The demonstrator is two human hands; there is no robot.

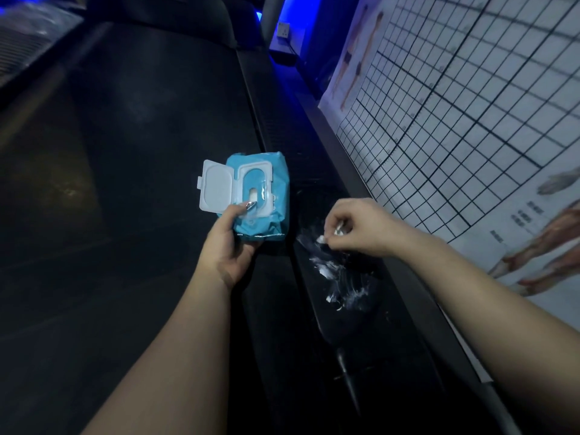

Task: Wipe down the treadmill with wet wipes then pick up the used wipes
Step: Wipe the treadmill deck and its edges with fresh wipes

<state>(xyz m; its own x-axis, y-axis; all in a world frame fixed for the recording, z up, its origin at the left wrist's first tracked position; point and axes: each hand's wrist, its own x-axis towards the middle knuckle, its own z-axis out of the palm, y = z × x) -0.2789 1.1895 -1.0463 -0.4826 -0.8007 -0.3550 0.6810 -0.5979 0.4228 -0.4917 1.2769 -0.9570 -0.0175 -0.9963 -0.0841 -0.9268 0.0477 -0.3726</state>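
Gripping the blue wipes pack [262, 166] from below, the left hand [226, 246] rests its thumb beside the opening, with the white lid [216, 189] flipped open. Just right, the right hand [354, 227] pinches a white scrap [321, 239] above white smears [329, 268] on the treadmill's side rail [314, 186].

The left hand [229, 243] grips a blue wipes pack [262, 177], its lid [216, 189] flipped open. Just right of it, the right hand [354, 227] pinches a small white scrap [320, 239] above white smears [339, 277] on the treadmill's side rail [277, 133].
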